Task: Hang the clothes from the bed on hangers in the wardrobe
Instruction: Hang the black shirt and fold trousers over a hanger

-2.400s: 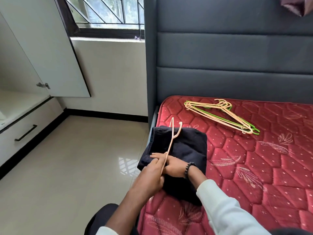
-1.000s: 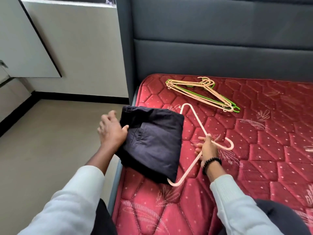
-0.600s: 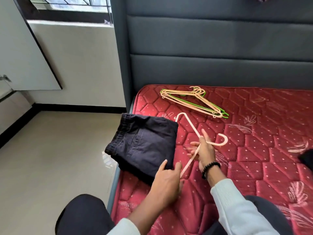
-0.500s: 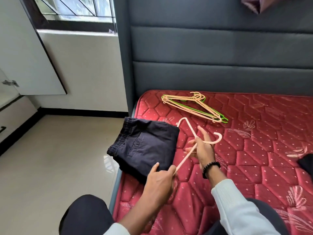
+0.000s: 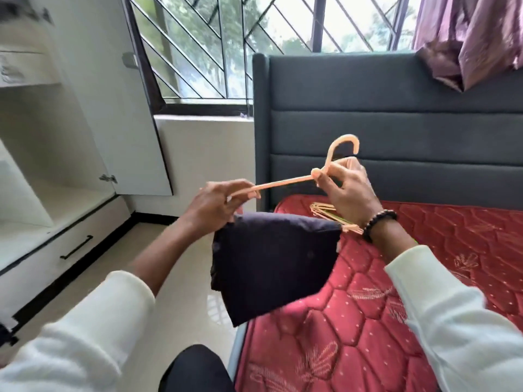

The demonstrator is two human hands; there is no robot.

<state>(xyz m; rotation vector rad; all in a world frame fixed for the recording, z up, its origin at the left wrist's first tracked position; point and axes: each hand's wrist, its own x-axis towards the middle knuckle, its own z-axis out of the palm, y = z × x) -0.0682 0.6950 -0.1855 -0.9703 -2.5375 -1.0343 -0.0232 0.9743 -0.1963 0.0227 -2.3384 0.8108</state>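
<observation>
A person in white sleeves is holding one peach hanger (image 5: pixel 285 184) in the air above the near left corner of the bed (image 5: pixel 396 292). The hanger is thin plastic, seen almost edge-on, with its hook curving up at the right end. One dark navy garment (image 5: pixel 271 264), folded, is hanging from the hanger's lower part, its bottom edge slanting down to a point over the bed's left edge. Two small buttons or rivets are showing on the cloth.

The left hand (image 5: pixel 218 207) is pinching the hanger's left end, fingers curled round it just above the garment's top corner. The right hand (image 5: pixel 345 190), wearing one dark bead bracelet (image 5: pixel 377 223) on the wrist, is gripping the hanger at the base of the hook.

A small pile of hangers (image 5: pixel 331 215), peach with some green, is lying on the red quilted mattress near the headboard (image 5: pixel 396 131), mostly hidden behind the right hand; their number cannot be counted. At the left, the white wardrobe (image 5: pixel 56 165) is standing with one door (image 5: pixel 113 108) open and one drawer (image 5: pixel 68 250) below. A barred window (image 5: pixel 240 46) is above, with a mauve curtain (image 5: pixel 475 38) at the top right.
</observation>
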